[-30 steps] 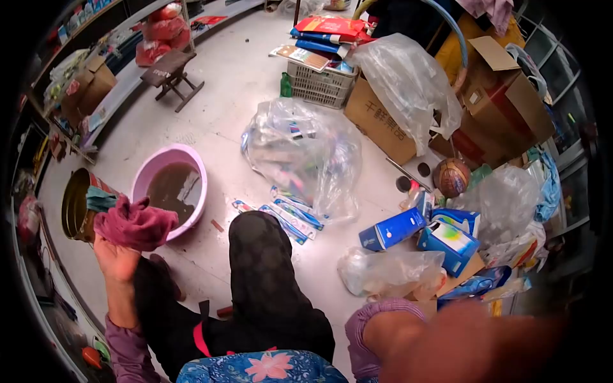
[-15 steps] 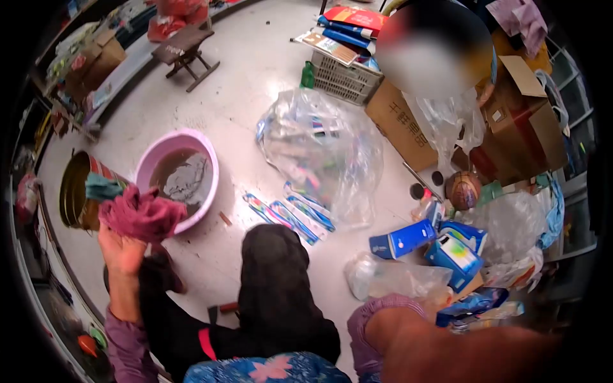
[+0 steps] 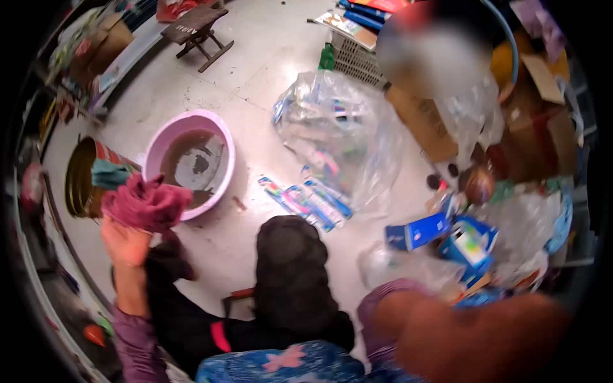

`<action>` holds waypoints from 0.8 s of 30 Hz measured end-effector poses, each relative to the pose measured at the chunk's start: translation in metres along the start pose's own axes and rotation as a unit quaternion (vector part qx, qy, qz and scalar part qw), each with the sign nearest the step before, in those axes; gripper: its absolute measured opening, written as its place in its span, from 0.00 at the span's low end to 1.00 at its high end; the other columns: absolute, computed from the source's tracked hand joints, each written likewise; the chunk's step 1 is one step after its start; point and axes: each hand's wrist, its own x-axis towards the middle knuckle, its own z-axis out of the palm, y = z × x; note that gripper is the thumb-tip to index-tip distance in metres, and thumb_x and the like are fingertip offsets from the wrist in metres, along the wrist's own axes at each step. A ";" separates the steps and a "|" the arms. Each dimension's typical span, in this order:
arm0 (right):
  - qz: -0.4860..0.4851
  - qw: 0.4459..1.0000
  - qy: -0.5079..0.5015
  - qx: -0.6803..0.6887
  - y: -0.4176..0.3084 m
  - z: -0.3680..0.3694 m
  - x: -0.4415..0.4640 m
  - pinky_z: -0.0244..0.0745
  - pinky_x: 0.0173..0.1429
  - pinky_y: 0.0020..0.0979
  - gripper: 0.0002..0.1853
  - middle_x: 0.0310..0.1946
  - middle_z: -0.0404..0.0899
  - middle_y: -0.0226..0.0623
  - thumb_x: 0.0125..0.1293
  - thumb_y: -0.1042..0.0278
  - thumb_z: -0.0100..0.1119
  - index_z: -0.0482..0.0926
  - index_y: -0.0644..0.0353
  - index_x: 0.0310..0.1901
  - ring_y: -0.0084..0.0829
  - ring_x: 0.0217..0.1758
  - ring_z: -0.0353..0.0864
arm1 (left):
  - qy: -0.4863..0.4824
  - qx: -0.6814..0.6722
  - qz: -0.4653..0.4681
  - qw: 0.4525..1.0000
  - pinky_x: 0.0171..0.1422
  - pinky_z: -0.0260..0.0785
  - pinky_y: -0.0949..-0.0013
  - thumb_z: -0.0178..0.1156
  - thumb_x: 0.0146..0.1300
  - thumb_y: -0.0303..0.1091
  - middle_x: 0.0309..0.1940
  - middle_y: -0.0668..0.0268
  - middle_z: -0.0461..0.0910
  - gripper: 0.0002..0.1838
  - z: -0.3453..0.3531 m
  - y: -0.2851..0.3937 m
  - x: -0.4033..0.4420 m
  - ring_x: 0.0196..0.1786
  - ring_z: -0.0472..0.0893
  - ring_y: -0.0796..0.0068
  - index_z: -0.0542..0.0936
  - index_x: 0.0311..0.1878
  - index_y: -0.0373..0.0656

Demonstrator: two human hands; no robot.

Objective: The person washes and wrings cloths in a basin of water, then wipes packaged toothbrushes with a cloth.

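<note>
A crumpled maroon cloth (image 3: pixel 150 203) rests in my left hand (image 3: pixel 128 242), which holds it from beneath, fingers mostly hidden. Against the cloth's upper left lies a teal piece of cloth (image 3: pixel 110 173); I cannot tell whether it is part of the same bundle. Just beyond is a pink basin (image 3: pixel 225 182) of murky water with something grey (image 3: pixel 199 167) in it. A large open metal tin (image 3: pixel 82 185) lies tilted to the left. My right hand (image 3: pixel 485 332) is a close, blurred shape at the lower right, its fingers indistinct.
Packaged toothbrushes (image 3: pixel 310 201) lie on the floor beside a large clear plastic bag (image 3: pixel 345 127). Blue boxes (image 3: pixel 418 231), a ball (image 3: pixel 477 185) and cardboard boxes (image 3: pixel 536 150) crowd the right. A folding stool (image 3: pixel 195 29) and a grey crate (image 3: pixel 357 60) stand farther back.
The camera view has shifted, so floor objects sit a little higher and farther right. My left hand still holds the maroon cloth. My right arm has moved slightly and blurs more.
</note>
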 end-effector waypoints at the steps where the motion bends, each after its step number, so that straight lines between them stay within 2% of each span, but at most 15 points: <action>1: -0.001 1.000 0.012 0.002 0.003 0.000 0.002 0.69 0.42 0.30 0.07 0.24 0.80 0.26 0.63 0.62 0.58 0.81 0.53 0.32 0.24 0.22 0.76 | -0.048 0.020 -0.029 0.998 0.76 0.40 0.48 0.41 0.71 0.45 0.70 0.47 0.55 0.29 0.005 0.006 -0.001 0.72 0.54 0.51 0.61 0.67 0.34; 2: 0.007 1.000 0.025 0.005 0.007 0.000 0.003 0.69 0.42 0.30 0.07 0.24 0.80 0.26 0.63 0.62 0.58 0.81 0.53 0.32 0.24 0.22 0.76 | 0.025 -0.005 -0.010 1.000 0.77 0.38 0.49 0.41 0.70 0.44 0.70 0.47 0.55 0.28 0.010 0.004 -0.004 0.73 0.53 0.53 0.61 0.67 0.34; 5: -0.011 0.998 0.064 0.023 0.024 -0.005 0.006 0.69 0.43 0.29 0.07 0.24 0.80 0.26 0.63 0.61 0.59 0.82 0.53 0.32 0.23 0.22 0.76 | -0.149 0.011 -0.089 0.985 0.76 0.42 0.50 0.42 0.70 0.43 0.69 0.49 0.57 0.28 -0.023 0.012 0.010 0.72 0.56 0.54 0.61 0.67 0.34; 9: 0.017 0.988 0.151 -0.009 0.055 -0.026 -0.011 0.68 0.43 0.29 0.07 0.24 0.80 0.25 0.63 0.61 0.59 0.82 0.53 0.33 0.23 0.22 0.76 | -0.079 0.001 -0.060 0.995 0.76 0.45 0.50 0.41 0.71 0.46 0.68 0.53 0.61 0.29 0.000 -0.009 0.009 0.70 0.61 0.56 0.61 0.67 0.34; 11: 0.147 0.966 0.164 -0.138 0.075 -0.042 -0.036 0.71 0.46 0.30 0.10 0.33 0.81 0.33 0.60 0.64 0.61 0.81 0.59 0.39 0.27 0.32 0.78 | -0.098 0.002 -0.079 0.992 0.76 0.45 0.49 0.40 0.71 0.46 0.68 0.55 0.62 0.28 0.006 -0.026 0.013 0.71 0.59 0.57 0.62 0.66 0.34; 13: 0.304 0.903 0.154 -0.263 0.104 -0.062 -0.064 0.73 0.49 0.30 0.17 0.41 0.81 0.40 0.57 0.67 0.64 0.80 0.65 0.46 0.32 0.43 0.80 | -0.092 0.004 -0.093 0.991 0.75 0.46 0.49 0.40 0.72 0.46 0.68 0.55 0.62 0.28 0.022 -0.049 0.016 0.71 0.60 0.57 0.62 0.66 0.34; 15: 0.435 0.839 0.157 -0.286 0.150 -0.074 -0.091 0.68 0.60 0.35 0.40 0.64 0.67 0.45 0.52 0.60 0.70 0.64 0.61 0.66 0.33 0.63 0.70 | -0.095 0.005 -0.126 0.987 0.74 0.51 0.51 0.40 0.72 0.47 0.67 0.56 0.63 0.28 0.026 -0.072 0.022 0.69 0.62 0.58 0.63 0.66 0.36; 16: 0.547 0.795 0.160 -0.210 0.161 -0.074 -0.092 0.64 0.67 0.40 0.45 0.70 0.57 0.42 0.53 0.70 0.67 0.53 0.57 0.71 0.39 0.68 0.64 | -0.088 0.020 -0.137 0.986 0.74 0.52 0.51 0.40 0.72 0.47 0.67 0.56 0.64 0.27 0.027 -0.085 0.026 0.69 0.63 0.59 0.64 0.65 0.36; 17: 0.508 0.829 0.146 -0.180 0.191 -0.081 -0.123 0.62 0.69 0.41 0.49 0.71 0.53 0.42 0.54 0.70 0.68 0.46 0.54 0.73 0.39 0.70 0.60 | -0.081 0.035 -0.150 0.985 0.73 0.53 0.51 0.40 0.72 0.47 0.66 0.56 0.65 0.27 0.029 -0.098 0.029 0.68 0.64 0.59 0.65 0.64 0.37; 18: 0.531 0.818 0.211 -0.065 0.200 -0.074 -0.122 0.59 0.70 0.39 0.52 0.72 0.51 0.44 0.53 0.71 0.69 0.43 0.55 0.73 0.36 0.71 0.59 | -0.081 0.065 -0.166 0.981 0.72 0.55 0.57 0.40 0.72 0.47 0.63 0.59 0.68 0.25 0.026 -0.111 0.034 0.65 0.67 0.63 0.67 0.63 0.38; 19: 0.503 0.832 0.231 0.028 0.215 -0.071 -0.128 0.60 0.69 0.34 0.54 0.70 0.56 0.44 0.52 0.71 0.70 0.41 0.55 0.73 0.33 0.68 0.62 | -0.082 0.067 -0.174 0.979 0.72 0.55 0.57 0.40 0.72 0.47 0.63 0.59 0.68 0.25 0.015 -0.121 0.041 0.65 0.67 0.63 0.67 0.63 0.38; 20: 0.516 0.819 0.244 0.059 0.223 -0.070 -0.134 0.61 0.68 0.32 0.54 0.67 0.59 0.42 0.51 0.72 0.70 0.41 0.56 0.73 0.31 0.66 0.64 | -0.104 0.262 -0.188 0.941 0.71 0.55 0.59 0.40 0.72 0.46 0.63 0.60 0.68 0.26 0.000 -0.131 0.045 0.66 0.67 0.65 0.65 0.64 0.37; 21: 0.528 0.805 0.257 0.091 0.228 -0.069 -0.136 0.62 0.67 0.30 0.54 0.64 0.63 0.41 0.51 0.72 0.70 0.42 0.57 0.73 0.30 0.64 0.66 | -0.124 0.447 -0.194 0.865 0.70 0.55 0.60 0.40 0.72 0.45 0.63 0.60 0.68 0.26 -0.004 -0.139 0.049 0.66 0.66 0.66 0.63 0.65 0.36; 22: 0.529 0.801 0.264 0.090 0.233 -0.068 -0.140 0.62 0.67 0.30 0.54 0.64 0.63 0.41 0.51 0.72 0.70 0.42 0.57 0.73 0.30 0.64 0.66 | -0.133 0.457 -0.200 0.856 0.69 0.56 0.62 0.40 0.71 0.44 0.61 0.61 0.69 0.26 -0.007 -0.148 0.051 0.64 0.67 0.68 0.64 0.65 0.36; 24: 0.483 0.779 0.373 0.143 0.241 -0.068 -0.149 0.66 0.63 0.30 0.42 0.59 0.68 0.38 0.52 0.75 0.67 0.56 0.63 0.69 0.29 0.59 0.70 | -0.140 0.432 -0.223 0.863 0.66 0.59 0.65 0.45 0.71 0.42 0.58 0.60 0.70 0.25 -0.011 -0.162 0.059 0.63 0.68 0.72 0.65 0.64 0.36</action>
